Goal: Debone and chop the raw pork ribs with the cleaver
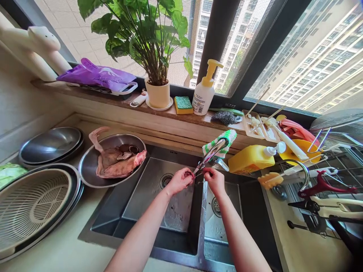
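My left hand (pixel 181 181) is closed around a dark red piece of offal (pixel 189 175) just below the faucet (pixel 211 153), over the left sink basin. Close beside it, on the other side of the spout, my right hand (pixel 214 180) has its fingers pinched together. A dark reddish bit shows at those fingertips, too small to name. Thin water seems to run between the hands. To the left, a raw plucked bird (pixel 120 166) with a long neck lies in a metal bowl (pixel 85 172), along with darker pieces.
The double sink (pixel 200 241) has a divider below my hands. Nested colanders (pixel 31 211) and metal bowls (pixel 51 145) crowd the left counter. A yellow bottle (pixel 251 158) and a dish rack (pixel 347 162) stand right. The sill holds a potted plant (pixel 158 94), sponge (pixel 183 105) and pump bottle (pixel 203 98).
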A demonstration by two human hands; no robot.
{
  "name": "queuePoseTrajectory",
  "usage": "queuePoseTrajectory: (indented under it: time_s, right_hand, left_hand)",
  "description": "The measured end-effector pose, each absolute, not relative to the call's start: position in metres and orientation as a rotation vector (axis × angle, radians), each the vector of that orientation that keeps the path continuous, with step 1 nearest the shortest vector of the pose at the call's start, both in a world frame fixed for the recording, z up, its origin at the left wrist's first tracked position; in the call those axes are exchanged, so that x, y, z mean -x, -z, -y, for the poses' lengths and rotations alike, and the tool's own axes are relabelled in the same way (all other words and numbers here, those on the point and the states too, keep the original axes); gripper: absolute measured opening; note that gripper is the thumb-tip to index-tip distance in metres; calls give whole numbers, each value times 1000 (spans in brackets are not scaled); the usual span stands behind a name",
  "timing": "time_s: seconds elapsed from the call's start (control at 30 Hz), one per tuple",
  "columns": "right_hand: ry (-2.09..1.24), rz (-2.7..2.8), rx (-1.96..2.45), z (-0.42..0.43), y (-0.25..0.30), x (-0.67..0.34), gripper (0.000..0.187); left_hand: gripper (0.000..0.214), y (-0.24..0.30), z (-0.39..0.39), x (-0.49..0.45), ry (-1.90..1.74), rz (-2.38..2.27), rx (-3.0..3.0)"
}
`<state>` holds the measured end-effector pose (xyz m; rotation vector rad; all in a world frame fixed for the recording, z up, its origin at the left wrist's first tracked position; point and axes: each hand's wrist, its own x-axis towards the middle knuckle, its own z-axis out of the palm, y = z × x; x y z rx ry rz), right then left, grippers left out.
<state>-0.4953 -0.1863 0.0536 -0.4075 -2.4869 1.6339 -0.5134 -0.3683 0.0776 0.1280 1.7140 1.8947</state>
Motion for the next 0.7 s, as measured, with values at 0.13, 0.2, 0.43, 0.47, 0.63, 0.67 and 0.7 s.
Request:
queuePoseTrajectory:
  time_s: [0.13,0.2,0.43,0.47,0.63,0.67,0.7]
  right_hand:
    - [-1585,2485,514,164,-53,496,30]
    - [-1549,2523,502,155,-56,496,36]
    - [-683,2938,601,140,-63,496,50]
    - [-509,3026,610,140,-62,495,54]
    - [-133,3214,493,135,-61,485,70]
    - [-125,3231,463,131,-62,482,69]
    - [-143,3248,427,128,-62,479,67]
  left_hand:
    - [32,-71,374,517,-1958,-1517,-31]
    - [38,-67,368,519,-1993,-1348,16]
    - [39,-55,331,524,-2067,-1151,286]
    - [39,-52,329,524,-2083,-1163,302]
    - [28,-28,323,515,-2090,-1389,258]
    - [28,-22,321,509,-2033,-1517,243]
    - [28,-16,320,502,-1912,-1701,210]
